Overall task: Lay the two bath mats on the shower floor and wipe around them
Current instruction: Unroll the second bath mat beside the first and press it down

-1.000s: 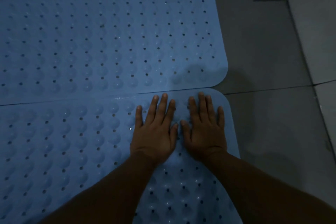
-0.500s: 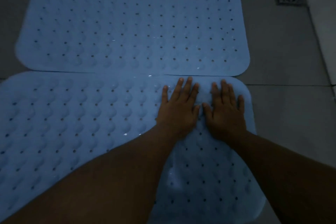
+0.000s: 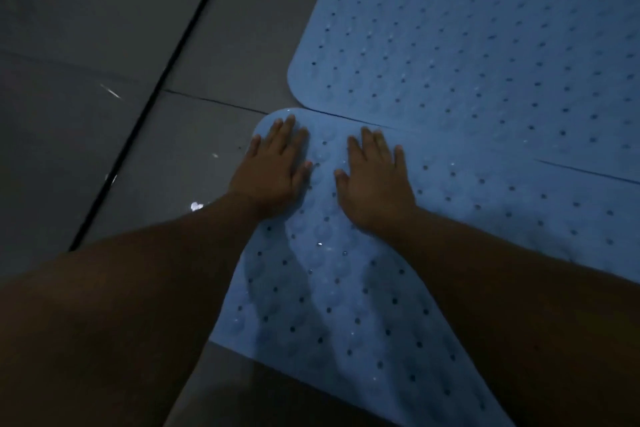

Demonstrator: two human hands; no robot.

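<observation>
Two light blue perforated bath mats lie flat side by side on the grey tiled shower floor (image 3: 207, 28). The far mat (image 3: 485, 55) fills the upper right. The near mat (image 3: 329, 288) runs from the centre toward the bottom right, its long edge against the far mat. My left hand (image 3: 273, 170) lies flat on the near mat's far left corner, fingers straight. My right hand (image 3: 375, 180) presses flat on the same mat just to the right. Neither hand holds anything.
A dark straight groove or strip (image 3: 156, 94) runs diagonally across the floor at the left. Small wet glints (image 3: 196, 206) show on the tiles beside the near mat. A tile joint (image 3: 214, 101) meets the mats' corner.
Both hands have moved from the near mat's right end to its left end, still flat on it. The view has swung left; the floor drain is out of sight.
</observation>
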